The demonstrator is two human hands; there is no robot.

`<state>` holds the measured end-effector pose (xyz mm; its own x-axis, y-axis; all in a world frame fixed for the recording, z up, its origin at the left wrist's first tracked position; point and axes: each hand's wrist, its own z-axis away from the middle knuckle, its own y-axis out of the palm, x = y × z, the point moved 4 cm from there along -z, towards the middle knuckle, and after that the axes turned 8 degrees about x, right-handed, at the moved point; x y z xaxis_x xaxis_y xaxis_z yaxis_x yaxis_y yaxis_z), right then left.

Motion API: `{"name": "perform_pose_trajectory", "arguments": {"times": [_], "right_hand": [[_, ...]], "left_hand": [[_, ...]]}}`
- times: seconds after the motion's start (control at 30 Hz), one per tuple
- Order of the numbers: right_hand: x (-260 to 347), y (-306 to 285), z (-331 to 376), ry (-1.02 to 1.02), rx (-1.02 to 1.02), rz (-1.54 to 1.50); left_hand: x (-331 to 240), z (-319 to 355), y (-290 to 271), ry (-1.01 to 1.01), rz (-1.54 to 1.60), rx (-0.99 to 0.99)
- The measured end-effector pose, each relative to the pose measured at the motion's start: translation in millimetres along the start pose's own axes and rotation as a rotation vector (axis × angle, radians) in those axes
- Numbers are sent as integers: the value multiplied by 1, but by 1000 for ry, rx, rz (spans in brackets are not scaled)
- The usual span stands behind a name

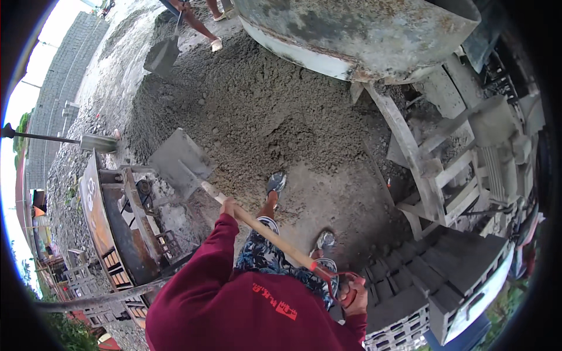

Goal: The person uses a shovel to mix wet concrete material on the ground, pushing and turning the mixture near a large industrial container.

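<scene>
Outdoors, grey sand lies heaped on the ground beneath a mixer drum, with stacked concrete blocks at the right and a rusty machine at the left. Both hands hold a shovel: the left hand has its fingers wrapped around the wooden shaft near the blade, and the right hand has its fingers closed on the red end grip. The blade hangs above the sand's edge. Farther off, another person's shovel rests on the heap.
</scene>
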<state>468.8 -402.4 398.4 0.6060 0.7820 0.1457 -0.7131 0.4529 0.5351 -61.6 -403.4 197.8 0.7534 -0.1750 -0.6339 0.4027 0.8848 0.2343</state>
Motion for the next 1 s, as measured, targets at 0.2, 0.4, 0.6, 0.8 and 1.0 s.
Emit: {"name": "perform_pose_trajectory", "arguments": {"times": [0.2,0.4,0.6,0.8,1.0], "right_hand": [[28,-65,219,-460,-316,42],[28,-37,177,-623,14,-42],[41,172,18,-532,249,-248],[87,285,36,-736,387,-88],[87,296,-113,-747,387,92]], "left_hand": [[222,163,162,-514,-191,183],[220,150,276,-431,-205,311],[127,104,336,-374,-102,435],[48,122,393,-536,-149,554],[28,-21,417,-410,-138,628]]}}
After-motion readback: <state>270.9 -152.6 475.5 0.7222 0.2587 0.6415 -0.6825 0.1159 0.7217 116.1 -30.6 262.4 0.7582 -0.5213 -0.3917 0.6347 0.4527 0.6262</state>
